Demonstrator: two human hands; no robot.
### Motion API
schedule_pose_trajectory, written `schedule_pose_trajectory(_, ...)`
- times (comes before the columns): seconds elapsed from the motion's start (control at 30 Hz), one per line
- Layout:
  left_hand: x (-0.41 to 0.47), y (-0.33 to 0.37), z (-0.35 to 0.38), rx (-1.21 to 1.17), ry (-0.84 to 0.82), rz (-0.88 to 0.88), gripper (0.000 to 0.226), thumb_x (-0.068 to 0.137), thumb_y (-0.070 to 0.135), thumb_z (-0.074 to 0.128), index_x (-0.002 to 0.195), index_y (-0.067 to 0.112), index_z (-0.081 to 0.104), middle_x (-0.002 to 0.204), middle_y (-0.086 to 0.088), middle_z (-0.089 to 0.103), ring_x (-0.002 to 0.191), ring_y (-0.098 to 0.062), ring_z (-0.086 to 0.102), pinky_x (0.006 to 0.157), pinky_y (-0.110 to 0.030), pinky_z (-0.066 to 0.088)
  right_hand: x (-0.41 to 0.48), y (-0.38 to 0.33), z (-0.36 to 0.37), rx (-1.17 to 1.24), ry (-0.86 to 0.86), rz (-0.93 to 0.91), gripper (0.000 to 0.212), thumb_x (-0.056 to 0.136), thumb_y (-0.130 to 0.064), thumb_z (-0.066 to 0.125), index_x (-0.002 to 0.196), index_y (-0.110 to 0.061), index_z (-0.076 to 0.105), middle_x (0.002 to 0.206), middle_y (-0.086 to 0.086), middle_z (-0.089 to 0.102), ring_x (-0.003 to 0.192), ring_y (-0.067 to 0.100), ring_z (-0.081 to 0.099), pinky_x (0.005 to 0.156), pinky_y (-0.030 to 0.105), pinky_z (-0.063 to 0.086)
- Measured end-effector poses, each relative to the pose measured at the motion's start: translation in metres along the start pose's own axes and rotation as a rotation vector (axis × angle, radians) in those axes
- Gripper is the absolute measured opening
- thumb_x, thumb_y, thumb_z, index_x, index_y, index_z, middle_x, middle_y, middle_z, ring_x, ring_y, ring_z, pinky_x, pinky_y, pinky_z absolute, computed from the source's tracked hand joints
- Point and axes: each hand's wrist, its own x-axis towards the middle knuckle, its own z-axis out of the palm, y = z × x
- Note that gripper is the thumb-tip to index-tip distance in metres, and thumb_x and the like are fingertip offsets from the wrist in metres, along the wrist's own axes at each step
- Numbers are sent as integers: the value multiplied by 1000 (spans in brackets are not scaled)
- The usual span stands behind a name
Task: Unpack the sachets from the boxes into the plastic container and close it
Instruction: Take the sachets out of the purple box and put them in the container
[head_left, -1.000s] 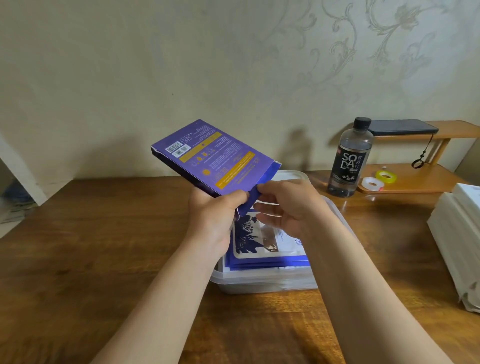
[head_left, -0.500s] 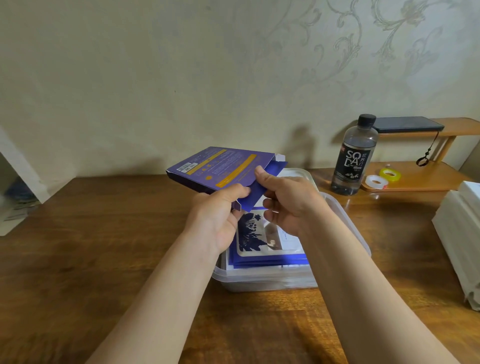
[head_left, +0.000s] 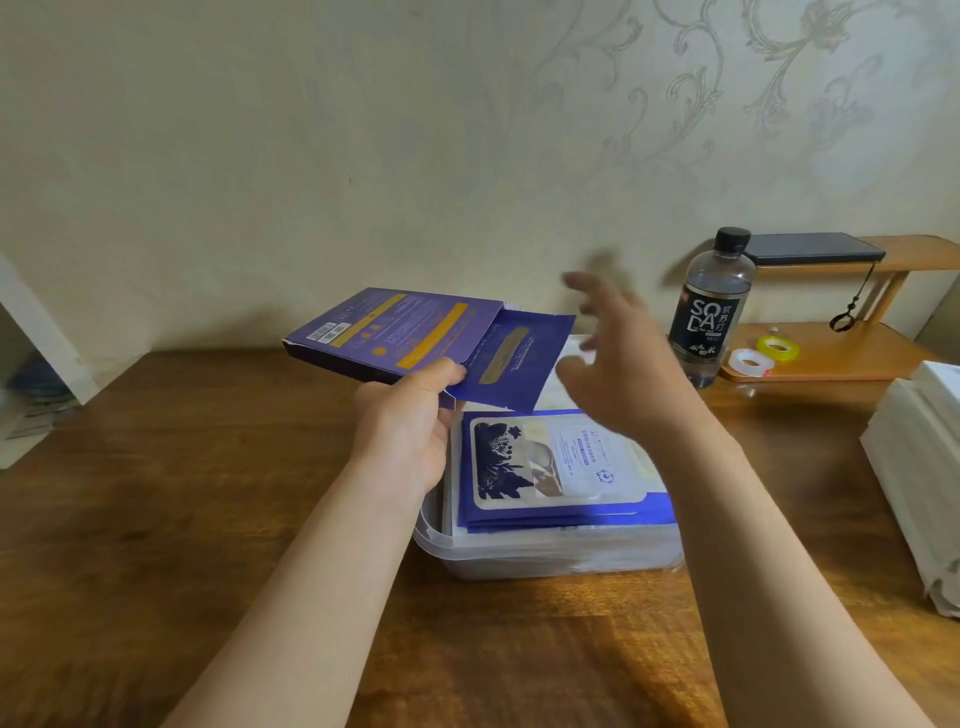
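left grip (head_left: 410, 436): we pinch the purple box (head_left: 395, 332) at its open end, thumb on top, holding it above the worktop (head_left: 156, 519).
right grip (head_left: 618, 364): blurred, fingers spread, holding nothing, just beside the box mouth.
sachet (head_left: 511, 364): dark blue, half out of the box.
plastic container (head_left: 561, 556): open-topped on the worktop below the box, with stacked sachets (head_left: 561, 467) inside.
soda bottle (head_left: 711, 312): upright at the right.

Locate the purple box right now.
Head view, centre-left: the purple box is held off the table by the left hand, just left of and above the plastic container, with a blue sachet sticking out of its open end.
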Motion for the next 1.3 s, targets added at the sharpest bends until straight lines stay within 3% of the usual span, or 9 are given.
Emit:
schedule_pose_trajectory(0.13,-2,0,2,-17,27,-19,38,83,-10,73,119,-3,62,92,-13,73,60,-20,75,45,-25,54,-5,-3,13,-260,-78,-303,52,87,-8,67,131,-35,64,161,9,24,147,30,27,107,47,42)
schedule_pose_trajectory(0.3,7,2,0,-48,38,-46,44,81,-12,72,123,-10,60,98,-19,73,66,-25,75,49,-27,57,-2,4,10,-145,-50,-419,19,95,-20,64,108,-22,78,150,11,48,146,28,35,106,56,41)
schedule_pose_trajectory(0.4,11,6,-3,-65,59,-50,39,80,-12,72,118,-12,62,97,-21,69,71,-28,72,53,-27,58,-1,7,0,-105,63,-445,21,94,-26,59,100,-15,76,132,6,64,135,26,51,114,59,29)
schedule_pose_trajectory(0.53,13,15,-10,-97,78,-48,35,81,-11,71,114,-6,62,98,-22,67,70,-30,72,53,-29,58,-4,2,-26,-23,224,-406,21,95,-26,56,81,-16,68,81,-6,67,82,18,61,110,35,21)
schedule_pose_trajectory(0.7,19,9,-15,-19,145,-28,32,81,-5,73,108,0,56,92,-17,72,59,-19,71,49,-25,55,-10,-5,-53,140,187,-195,30,97,-20,58,67,-15,58,59,-5,56,56,14,48,57,29,39)
schedule_pose_trajectory(0.8,21,1,-13,9,190,-18,22,88,1,70,102,4,54,77,-7,63,56,-13,55,52,-27,48,-14,-6,-55,348,92,49,22,97,-16,59,87,1,66,77,24,65,66,32,60,64,45,53)
schedule_pose_trajectory(1.0,17,6,-12,-191,118,214,52,72,-5,74,123,1,63,112,-6,72,96,-22,75,70,-23,60,-22,12,-41,494,-127,488,13,100,-16,58,97,-11,70,92,15,74,84,33,71,75,52,60)
schedule_pose_trajectory(1.1,3,8,-7,-198,102,323,43,78,-15,69,114,7,65,108,-6,72,96,-21,74,75,-29,62,-27,20,-34,568,-134,633,11,100,-13,57,105,-11,67,97,14,74,89,32,72,68,47,62)
schedule_pose_trajectory(1.3,-23,-6,0,-149,36,274,43,79,-15,70,117,4,62,111,-8,72,97,-22,73,75,-30,61,-24,29,-17,234,-77,636,12,96,-13,56,107,-10,60,103,12,69,91,30,68,77,43,61)
